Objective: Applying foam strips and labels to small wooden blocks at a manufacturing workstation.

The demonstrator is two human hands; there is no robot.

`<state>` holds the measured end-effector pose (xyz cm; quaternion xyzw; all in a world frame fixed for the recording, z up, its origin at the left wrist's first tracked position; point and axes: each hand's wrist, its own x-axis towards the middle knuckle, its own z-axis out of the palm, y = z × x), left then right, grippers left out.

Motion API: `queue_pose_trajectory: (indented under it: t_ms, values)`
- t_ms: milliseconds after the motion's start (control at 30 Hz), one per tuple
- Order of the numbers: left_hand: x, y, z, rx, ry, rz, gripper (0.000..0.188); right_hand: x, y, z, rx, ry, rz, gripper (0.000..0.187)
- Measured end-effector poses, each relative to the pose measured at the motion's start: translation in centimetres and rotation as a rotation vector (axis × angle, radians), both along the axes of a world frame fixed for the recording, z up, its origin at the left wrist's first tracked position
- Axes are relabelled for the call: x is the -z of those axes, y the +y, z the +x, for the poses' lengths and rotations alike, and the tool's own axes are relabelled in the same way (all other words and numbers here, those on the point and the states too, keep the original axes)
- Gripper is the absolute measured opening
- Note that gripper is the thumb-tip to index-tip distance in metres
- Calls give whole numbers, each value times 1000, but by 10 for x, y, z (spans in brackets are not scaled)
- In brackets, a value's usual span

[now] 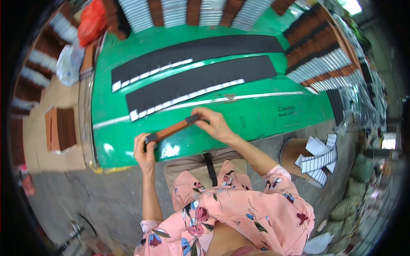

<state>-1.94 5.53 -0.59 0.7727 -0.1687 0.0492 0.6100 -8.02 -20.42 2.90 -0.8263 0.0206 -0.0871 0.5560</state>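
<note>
Above the near edge of the green table I hold a narrow brown piece with dark ends (pixel 173 129), tilted up toward the right. My left hand (pixel 145 149) closes on its left end, and my right hand (pixel 211 123) pinches the right end between thumb and fingers. Beyond it lies a long black strip (pixel 205 83) with a row of small white pieces (pixel 192 99) along its near edge. Another black strip (pixel 188 50) lies farther back, with white pieces (pixel 149 76) along the left part of its near edge.
Stacks of brown pieces with pale ridged layers (pixel 322 51) line the back and right of the green table (pixel 273 123). At left, a smaller brown stack (pixel 62 128) sits on cardboard near a white plastic bag (pixel 69 64) and a red bag (pixel 91 21). A bin (pixel 290 155) with striped scraps stands right.
</note>
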Motion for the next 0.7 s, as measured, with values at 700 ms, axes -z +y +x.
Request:
queue_pose_trajectory:
  t_ms: [700]
  values:
    - [-103, -238, -68, 721, 910, -647, 32, -90, -80, -113, 451, -192, 623, 56]
